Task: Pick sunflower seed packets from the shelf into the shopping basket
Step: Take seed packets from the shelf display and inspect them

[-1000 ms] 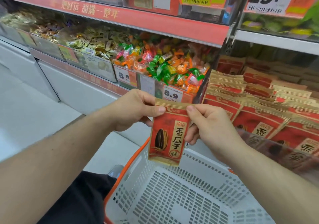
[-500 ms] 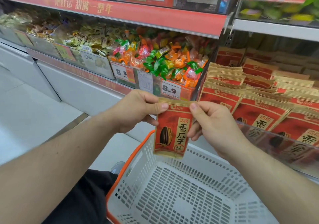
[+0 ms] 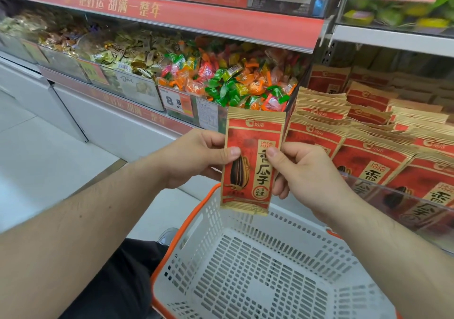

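A: Where is the left hand [image 3: 196,156]?
B: It reaches in from the left with fingers curled and thumb pressed on the left edge of a red seed packet [image 3: 253,161].
A: And the packet?
B: It hangs upright between both hands, above the far rim of the white basket [image 3: 245,274].
A: The right hand [image 3: 307,173]?
B: It pinches the packet's right edge, thumb in front, fingers curled behind. More packets [image 3: 373,156] lie stacked on the shelf to the right.

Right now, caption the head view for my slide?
Both hands hold one sunflower seed packet upright over the empty basket.
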A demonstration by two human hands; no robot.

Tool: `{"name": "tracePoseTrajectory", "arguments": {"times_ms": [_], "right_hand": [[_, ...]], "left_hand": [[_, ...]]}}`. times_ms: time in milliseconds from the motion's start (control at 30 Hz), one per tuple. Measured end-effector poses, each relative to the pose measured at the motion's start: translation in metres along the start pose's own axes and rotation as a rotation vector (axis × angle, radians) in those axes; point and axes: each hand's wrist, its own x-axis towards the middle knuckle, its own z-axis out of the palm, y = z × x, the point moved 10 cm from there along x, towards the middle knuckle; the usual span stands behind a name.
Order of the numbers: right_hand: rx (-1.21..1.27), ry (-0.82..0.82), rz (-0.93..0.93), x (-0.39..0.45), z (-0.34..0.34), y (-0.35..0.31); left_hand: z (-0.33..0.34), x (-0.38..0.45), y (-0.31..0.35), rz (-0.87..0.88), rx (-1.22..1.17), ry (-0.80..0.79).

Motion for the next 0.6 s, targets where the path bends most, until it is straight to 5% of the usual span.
{"name": "tracePoseTrajectory", "arguments": {"times_ms": [200, 433, 600], "right_hand": [[-0.030, -0.242, 0.077, -0.006, 0.015, 0.006], [0.056, -0.204, 0.057, -0.003, 0.012, 0.008], [0.117, -0.342, 0.063, -0.006, 0.022, 0.008]], "left_hand": [[-0.005, 0.000, 0.002, -0.001, -0.138, 0.040], [0.016, -0.004, -0.008, -0.083, -0.188, -0.125], [0.013, -0.003, -0.007, -0.070, -0.241, -0.133]]}}
